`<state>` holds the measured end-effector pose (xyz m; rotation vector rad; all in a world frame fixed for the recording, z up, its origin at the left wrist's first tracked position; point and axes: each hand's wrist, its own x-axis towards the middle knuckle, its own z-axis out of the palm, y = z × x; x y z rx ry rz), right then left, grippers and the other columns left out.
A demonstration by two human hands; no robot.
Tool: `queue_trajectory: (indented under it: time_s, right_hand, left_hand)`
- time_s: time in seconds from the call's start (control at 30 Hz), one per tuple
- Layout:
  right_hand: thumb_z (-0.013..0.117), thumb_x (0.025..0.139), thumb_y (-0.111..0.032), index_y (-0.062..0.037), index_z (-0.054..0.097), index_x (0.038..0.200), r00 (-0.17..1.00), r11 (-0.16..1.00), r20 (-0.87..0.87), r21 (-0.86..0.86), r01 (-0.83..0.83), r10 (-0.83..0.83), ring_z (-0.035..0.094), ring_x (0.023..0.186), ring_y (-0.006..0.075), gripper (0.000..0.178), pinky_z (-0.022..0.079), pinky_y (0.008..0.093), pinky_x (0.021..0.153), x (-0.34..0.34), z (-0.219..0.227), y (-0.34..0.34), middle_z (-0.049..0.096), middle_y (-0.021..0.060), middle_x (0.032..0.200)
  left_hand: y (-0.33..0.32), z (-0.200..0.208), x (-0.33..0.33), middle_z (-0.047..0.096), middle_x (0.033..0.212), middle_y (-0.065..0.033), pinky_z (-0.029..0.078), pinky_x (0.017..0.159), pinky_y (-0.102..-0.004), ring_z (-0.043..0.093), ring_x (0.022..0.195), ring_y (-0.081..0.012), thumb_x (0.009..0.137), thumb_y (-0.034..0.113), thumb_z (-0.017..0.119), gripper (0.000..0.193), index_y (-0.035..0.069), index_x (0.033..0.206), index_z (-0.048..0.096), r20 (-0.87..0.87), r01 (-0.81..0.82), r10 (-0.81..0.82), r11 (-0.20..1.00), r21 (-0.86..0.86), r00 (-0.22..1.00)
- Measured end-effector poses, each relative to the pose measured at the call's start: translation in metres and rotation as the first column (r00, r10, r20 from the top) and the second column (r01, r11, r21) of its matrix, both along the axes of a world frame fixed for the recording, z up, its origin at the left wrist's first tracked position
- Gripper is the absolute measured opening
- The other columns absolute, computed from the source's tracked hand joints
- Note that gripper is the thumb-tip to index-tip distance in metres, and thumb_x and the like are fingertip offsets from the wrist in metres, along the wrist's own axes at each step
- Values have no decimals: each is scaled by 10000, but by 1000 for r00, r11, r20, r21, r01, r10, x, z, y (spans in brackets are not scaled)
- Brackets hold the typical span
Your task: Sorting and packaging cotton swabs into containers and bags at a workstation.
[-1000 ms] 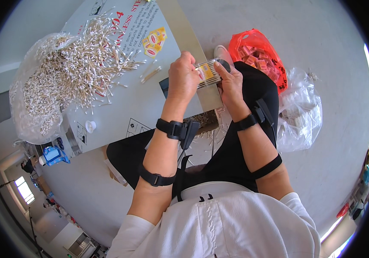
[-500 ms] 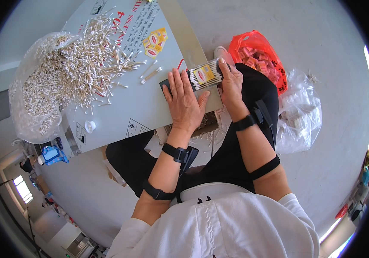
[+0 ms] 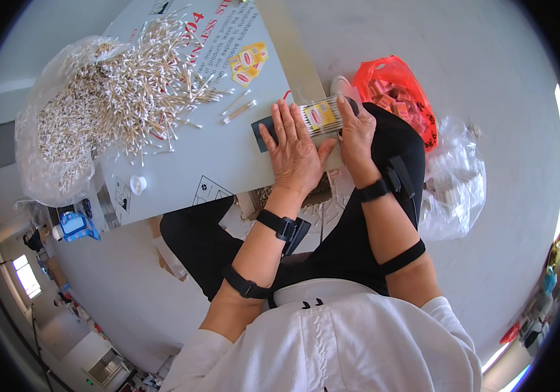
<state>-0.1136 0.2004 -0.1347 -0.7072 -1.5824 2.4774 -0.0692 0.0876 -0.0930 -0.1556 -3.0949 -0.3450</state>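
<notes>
A flat clear pack of cotton swabs (image 3: 320, 115) with a yellow label lies at the table's right edge. My right hand (image 3: 358, 135) grips its right end, thumb on top; the fingers underneath are hidden. Against the left end rests my left hand (image 3: 295, 155), palm down with fingers stretched out, partly over a dark flat pad (image 3: 262, 134). A few loose cotton swabs (image 3: 239, 112) lie left of the pad. Beyond them are several yellow labels (image 3: 248, 64).
A large heap of cotton swabs (image 3: 143, 88) spills from a clear plastic bag (image 3: 32, 147) across the metal-topped table (image 3: 169, 189). A small white cap (image 3: 137, 185) sits near its front. On the floor at right stand a red bag (image 3: 391, 68) of pink packs and a clear bag (image 3: 453, 196).
The whole view has shifted slightly. My left hand has slid right over the dark pad, up against the pack's left end. My right hand keeps its hold on the pack.
</notes>
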Motion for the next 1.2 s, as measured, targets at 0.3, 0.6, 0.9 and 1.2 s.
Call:
queue_trajectory:
  time_s: [0.3, 0.6, 0.9, 1.2]
  right_hand:
    - [659, 933, -311, -36, 664, 1004, 989, 926, -24, 347, 147, -148, 548, 781, 93, 285, 465, 258, 727, 5, -3, 19, 616, -7, 872]
    - [648, 820, 1, -23, 608, 1097, 807, 513, -263, 856, -57, 529, 592, 1044, 330, 281, 494, 375, 884, 5, 53, -40, 605, 157, 1138]
    - [545, 823, -26, 7, 513, 1294, 592, 146, -85, 988, -56, 802, 452, 1293, 340, 473, 311, 471, 1115, 22, 33, -91, 523, 162, 1346]
    - [640, 781, -28, -67, 656, 1082, 623, 222, -143, 974, -52, 770, 546, 1076, 288, 304, 414, 417, 931, 25, 35, -90, 612, 69, 1128]
  left_hand:
    - [-45, -7, -5, 406, 1421, -216, 259, 1081, -543, 332, 1353, -403, 876, 204, 624, 569, -30, 1350, 413, -299, -40, 122, 963, 267, 946]
    - [-126, -2, -48, 436, 1409, -171, 314, 1063, -526, 387, 1318, -354, 832, 182, 663, 574, 27, 1344, 456, -255, -12, 42, 993, 118, 966]
    - [-108, -4, 16, 287, 1547, -141, 175, 1163, -518, 228, 1454, -273, 865, 225, 599, 653, 9, 1437, 369, -104, 5, 5, 995, 103, 995]
    - [-171, 19, -26, 582, 1168, -91, 378, 955, -461, 467, 1203, -298, 756, 61, 677, 360, 77, 1115, 647, -322, -38, 119, 968, 249, 939]
